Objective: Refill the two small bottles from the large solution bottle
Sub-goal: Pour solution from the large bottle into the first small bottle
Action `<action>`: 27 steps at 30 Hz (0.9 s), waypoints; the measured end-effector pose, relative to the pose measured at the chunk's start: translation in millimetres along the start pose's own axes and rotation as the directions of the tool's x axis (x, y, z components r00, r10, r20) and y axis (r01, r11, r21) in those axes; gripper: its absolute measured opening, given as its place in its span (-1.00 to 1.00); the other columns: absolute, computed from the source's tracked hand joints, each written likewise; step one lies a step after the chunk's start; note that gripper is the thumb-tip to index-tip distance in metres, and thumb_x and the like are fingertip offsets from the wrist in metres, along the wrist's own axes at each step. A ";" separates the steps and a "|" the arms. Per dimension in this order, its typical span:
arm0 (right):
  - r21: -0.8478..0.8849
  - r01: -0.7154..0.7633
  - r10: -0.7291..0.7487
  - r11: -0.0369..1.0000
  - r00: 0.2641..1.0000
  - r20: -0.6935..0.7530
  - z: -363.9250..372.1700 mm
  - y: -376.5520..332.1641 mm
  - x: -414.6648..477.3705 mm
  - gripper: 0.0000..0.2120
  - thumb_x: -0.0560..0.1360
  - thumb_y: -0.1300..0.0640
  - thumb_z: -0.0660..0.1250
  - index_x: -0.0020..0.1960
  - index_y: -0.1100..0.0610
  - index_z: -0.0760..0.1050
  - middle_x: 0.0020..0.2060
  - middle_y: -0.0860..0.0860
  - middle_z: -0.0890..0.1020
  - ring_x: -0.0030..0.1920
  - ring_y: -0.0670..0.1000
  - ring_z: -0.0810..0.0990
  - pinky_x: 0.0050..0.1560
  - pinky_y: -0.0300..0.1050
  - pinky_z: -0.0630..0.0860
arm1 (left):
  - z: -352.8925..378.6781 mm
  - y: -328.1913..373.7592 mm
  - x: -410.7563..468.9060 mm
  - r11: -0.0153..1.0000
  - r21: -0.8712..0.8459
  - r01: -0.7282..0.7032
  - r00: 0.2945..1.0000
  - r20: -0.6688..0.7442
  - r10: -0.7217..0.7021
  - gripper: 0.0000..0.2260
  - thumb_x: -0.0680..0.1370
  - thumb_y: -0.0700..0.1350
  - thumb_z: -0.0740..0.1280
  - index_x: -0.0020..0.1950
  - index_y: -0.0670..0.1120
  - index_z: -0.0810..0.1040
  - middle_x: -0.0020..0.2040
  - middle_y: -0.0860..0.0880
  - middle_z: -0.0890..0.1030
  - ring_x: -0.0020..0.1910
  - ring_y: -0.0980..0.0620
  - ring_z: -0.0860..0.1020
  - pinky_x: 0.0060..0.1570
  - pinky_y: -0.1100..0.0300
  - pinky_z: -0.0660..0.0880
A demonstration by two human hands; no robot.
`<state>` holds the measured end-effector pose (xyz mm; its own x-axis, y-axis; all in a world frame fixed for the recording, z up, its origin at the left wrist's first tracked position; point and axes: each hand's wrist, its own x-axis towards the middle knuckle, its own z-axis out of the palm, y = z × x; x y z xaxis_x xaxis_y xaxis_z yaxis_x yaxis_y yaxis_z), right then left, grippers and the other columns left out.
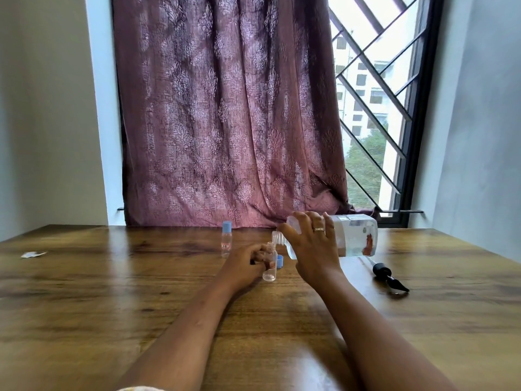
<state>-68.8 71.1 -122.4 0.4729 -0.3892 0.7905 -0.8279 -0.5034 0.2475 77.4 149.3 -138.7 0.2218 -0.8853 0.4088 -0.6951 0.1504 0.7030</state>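
Note:
My right hand grips the large clear solution bottle, tipped almost flat with its threaded open neck pointing left, just above the mouth of a small clear bottle. My left hand holds that small uncapped bottle upright on the wooden table. Its blue cap lies right behind it. A second small bottle with a blue cap and a red-edged label stands upright farther back on the left.
A black pump sprayer head with its tube lies on the table to the right of the large bottle. A small white scrap lies at the far left. A purple curtain hangs behind the table's far edge.

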 end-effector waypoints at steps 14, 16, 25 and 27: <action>0.001 -0.006 0.006 1.000 1.000 0.009 -0.6 -0.3 0.5 -0.23 -0.02 0.34 0.45 0.12 -0.10 0.40 0.19 0.11 0.47 0.21 0.26 0.42 0.31 0.20 0.13 | 0.1 0.6 -0.2 1.000 -0.021 -0.011 1.000 0.012 0.011 -0.72 0.48 -0.09 0.40 0.18 0.04 0.53 -0.09 0.15 0.60 -0.12 0.34 0.51 -0.18 0.47 0.34; -0.004 -0.006 0.007 1.000 1.000 0.008 -0.6 -0.5 0.8 -0.24 -0.02 0.34 0.45 0.12 -0.09 0.40 0.19 0.12 0.48 0.21 0.26 0.43 0.30 0.20 0.12 | 0.2 0.1 -0.3 1.000 -0.020 -0.013 1.000 0.006 0.013 -0.74 0.48 -0.10 0.40 0.16 0.05 0.54 -0.10 0.15 0.60 -0.12 0.29 0.53 -0.18 0.46 0.34; 0.006 -0.001 0.001 1.000 1.000 0.008 -0.7 0.0 0.2 -0.24 -0.02 0.34 0.45 0.12 -0.09 0.41 0.19 0.11 0.48 0.21 0.26 0.43 0.31 0.23 0.20 | 1.8 -2.6 1.9 0.999 -0.038 0.004 1.000 0.004 -0.004 -0.74 0.48 -0.12 0.40 0.16 0.02 0.54 -0.05 0.05 0.64 -0.05 0.15 0.57 -0.12 0.42 0.39; 0.004 -0.004 0.004 1.000 1.000 0.011 -0.2 0.4 -0.2 -0.22 -0.03 0.33 0.46 0.13 -0.10 0.41 0.20 0.12 0.48 0.22 0.26 0.43 0.31 0.21 0.14 | 2.5 -4.5 3.0 0.999 -0.035 0.003 1.000 -0.006 -0.003 -0.70 0.48 -0.09 0.41 0.20 0.02 0.54 0.01 -0.03 0.65 0.02 0.07 0.58 -0.05 0.39 0.42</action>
<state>-69.2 71.1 -122.3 0.4728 -0.3995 0.7854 -0.8286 -0.5049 0.2420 79.5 144.9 -142.2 0.2284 -0.8830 0.4100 -0.6702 0.1629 0.7241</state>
